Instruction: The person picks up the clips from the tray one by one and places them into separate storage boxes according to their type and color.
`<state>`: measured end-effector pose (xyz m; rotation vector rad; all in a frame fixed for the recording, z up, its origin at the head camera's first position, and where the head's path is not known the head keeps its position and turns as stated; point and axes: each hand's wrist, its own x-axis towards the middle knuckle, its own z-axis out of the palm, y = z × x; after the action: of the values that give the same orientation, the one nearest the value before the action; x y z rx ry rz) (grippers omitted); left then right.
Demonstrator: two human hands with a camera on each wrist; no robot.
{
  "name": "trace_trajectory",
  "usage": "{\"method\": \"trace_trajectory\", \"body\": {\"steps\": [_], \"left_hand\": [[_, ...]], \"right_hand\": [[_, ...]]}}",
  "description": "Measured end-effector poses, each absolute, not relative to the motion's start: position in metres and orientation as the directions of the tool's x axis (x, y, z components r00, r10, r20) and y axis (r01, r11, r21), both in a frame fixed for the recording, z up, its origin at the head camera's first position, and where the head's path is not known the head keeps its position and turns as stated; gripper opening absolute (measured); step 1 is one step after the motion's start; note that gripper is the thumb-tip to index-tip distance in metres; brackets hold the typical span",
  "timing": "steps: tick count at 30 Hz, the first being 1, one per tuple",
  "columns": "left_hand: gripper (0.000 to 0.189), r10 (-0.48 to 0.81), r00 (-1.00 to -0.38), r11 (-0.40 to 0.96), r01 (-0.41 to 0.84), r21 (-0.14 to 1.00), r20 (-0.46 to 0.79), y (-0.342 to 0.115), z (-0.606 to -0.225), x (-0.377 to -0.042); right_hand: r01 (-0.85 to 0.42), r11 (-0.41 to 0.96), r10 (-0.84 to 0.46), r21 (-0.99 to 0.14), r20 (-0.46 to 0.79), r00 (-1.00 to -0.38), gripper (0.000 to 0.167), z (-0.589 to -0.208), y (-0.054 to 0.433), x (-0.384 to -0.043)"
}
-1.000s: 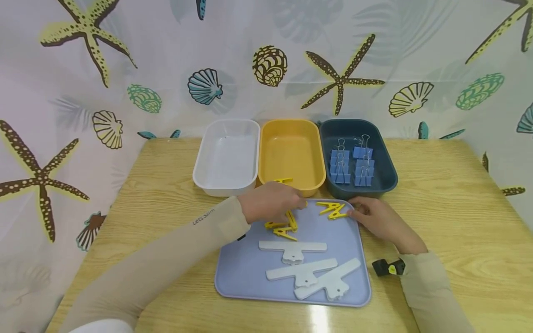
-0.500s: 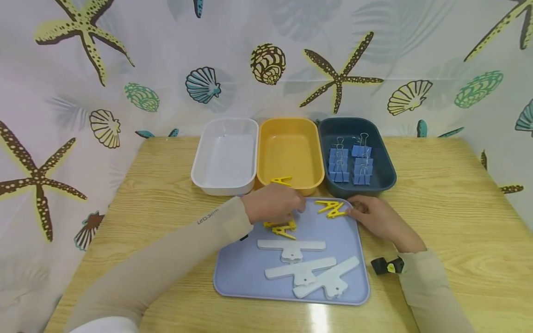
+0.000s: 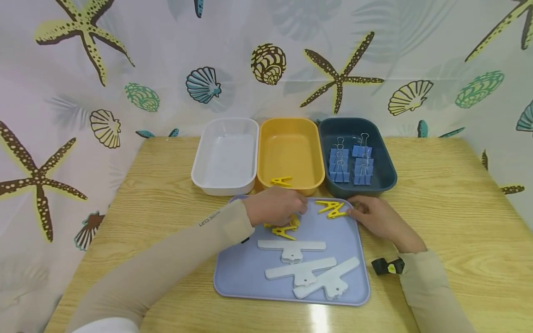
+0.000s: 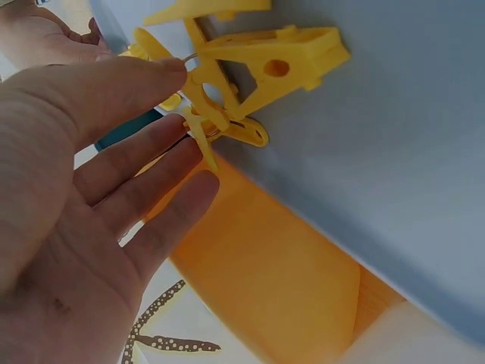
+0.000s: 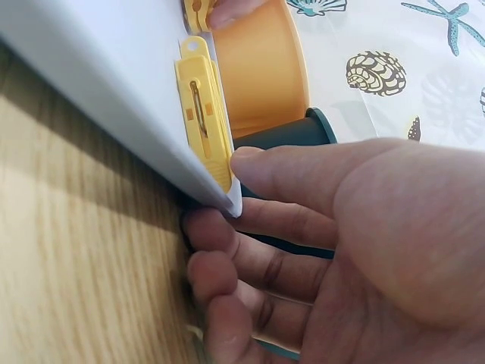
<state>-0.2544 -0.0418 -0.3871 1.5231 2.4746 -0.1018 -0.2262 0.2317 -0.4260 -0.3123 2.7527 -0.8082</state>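
Observation:
My left hand (image 3: pixel 275 205) is over the back of the lilac tray (image 3: pixel 245 277), among yellow clothespins (image 3: pixel 284 231). In the left wrist view its thumb and fingertips pinch a yellow clothespin (image 4: pixel 202 144); other clothespins (image 4: pixel 276 64) lie right beside the thumb. My right hand (image 3: pixel 376 215) grips the tray's back right corner. In the right wrist view the thumb (image 5: pixel 254 171) is on the rim and the fingers curl underneath. Two more yellow clothespins (image 3: pixel 336 212) lie close to that thumb. White wide-jawed clips (image 3: pixel 291 246) lie at the front of the tray.
Behind the tray stand three bins side by side: a white bin (image 3: pixel 225 189), a yellow bin (image 3: pixel 291 138) with a yellow clothespin (image 3: pixel 281 181) inside, and a dark teal bin (image 3: pixel 385 185) holding several blue binder clips (image 3: pixel 362 171). A patterned curtain (image 3: pixel 250 27) hangs behind the wooden table (image 3: pixel 441 185).
My left hand has shifted slightly to the right, and the clothespin in the yellow bin shows more fully. The right hand keeps its grip on the tray corner.

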Motion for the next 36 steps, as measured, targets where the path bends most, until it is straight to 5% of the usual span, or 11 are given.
{"method": "trace_trajectory", "body": {"steps": [24, 36], "left_hand": [[0.03, 0.888, -0.438, 0.434, 0.899, -0.056, -0.141, -0.039, -0.395, -0.251], [0.026, 0.853, -0.504, 0.5, 0.864, -0.068, -0.134, -0.05, -0.394, -0.249]], "right_hand": [[-0.119, 0.82, -0.27, -0.559, -0.197, -0.942, 0.033, -0.426, 0.233, -0.226], [-0.125, 0.823, -0.27, -0.554, -0.189, -0.944, 0.034, -0.426, 0.231, -0.226]]}}
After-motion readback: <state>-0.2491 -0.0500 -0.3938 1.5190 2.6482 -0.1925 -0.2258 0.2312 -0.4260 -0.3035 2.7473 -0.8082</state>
